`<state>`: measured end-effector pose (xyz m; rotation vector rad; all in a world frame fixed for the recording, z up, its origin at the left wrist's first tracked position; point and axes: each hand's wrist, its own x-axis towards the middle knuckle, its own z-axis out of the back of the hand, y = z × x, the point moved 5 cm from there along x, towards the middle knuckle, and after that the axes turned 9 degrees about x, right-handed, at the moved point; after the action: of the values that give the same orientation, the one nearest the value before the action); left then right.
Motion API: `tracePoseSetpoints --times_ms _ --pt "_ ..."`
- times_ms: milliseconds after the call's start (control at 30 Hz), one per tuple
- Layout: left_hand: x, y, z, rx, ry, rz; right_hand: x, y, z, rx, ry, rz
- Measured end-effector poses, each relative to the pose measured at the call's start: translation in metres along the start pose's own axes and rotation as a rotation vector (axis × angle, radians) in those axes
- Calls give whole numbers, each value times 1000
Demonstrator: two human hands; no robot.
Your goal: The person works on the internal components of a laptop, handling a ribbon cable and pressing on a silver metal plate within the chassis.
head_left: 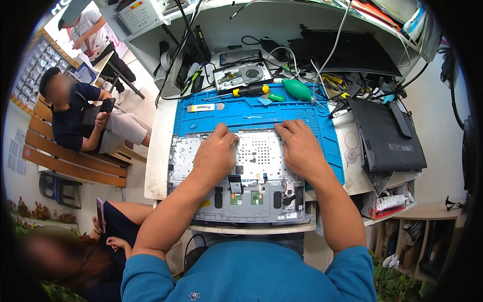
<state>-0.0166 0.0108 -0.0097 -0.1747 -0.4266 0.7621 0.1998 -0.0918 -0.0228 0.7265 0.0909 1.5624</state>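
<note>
A stripped laptop chassis [254,196] lies inner side up before me. Its metal plate has rows of small holes, and green circuit boards show nearer to me. My left hand [216,153] is closed with curled fingers over the plate near the far edge; whatever its fingertips pinch is hidden. My right hand [300,148] bends its fingers onto the chassis at the far edge, gripping there. Between the hands the dotted plate stays visible. A small black part [235,183] stands up from the chassis's middle. Under the far part spreads a blue work mat [329,151].
Beyond the chassis lie a yellow-black screwdriver [250,90], a green air blower [297,90] and an opened device with a fan [244,75]. A black laptop part [387,133] rests at right among cables. People sit at left, one on a wooden bench [75,151].
</note>
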Motion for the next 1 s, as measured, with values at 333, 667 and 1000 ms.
tracePoseSetpoints --times_ms 333,667,1000 --pt "7 1 4 11 29 25 -1 2 1 10 -2 -2" --pt "25 17 5 -30 96 -89 1 5 2 10 11 -16" --pt "15 -6 -3 141 69 31 -1 2 0 7 9 -15"
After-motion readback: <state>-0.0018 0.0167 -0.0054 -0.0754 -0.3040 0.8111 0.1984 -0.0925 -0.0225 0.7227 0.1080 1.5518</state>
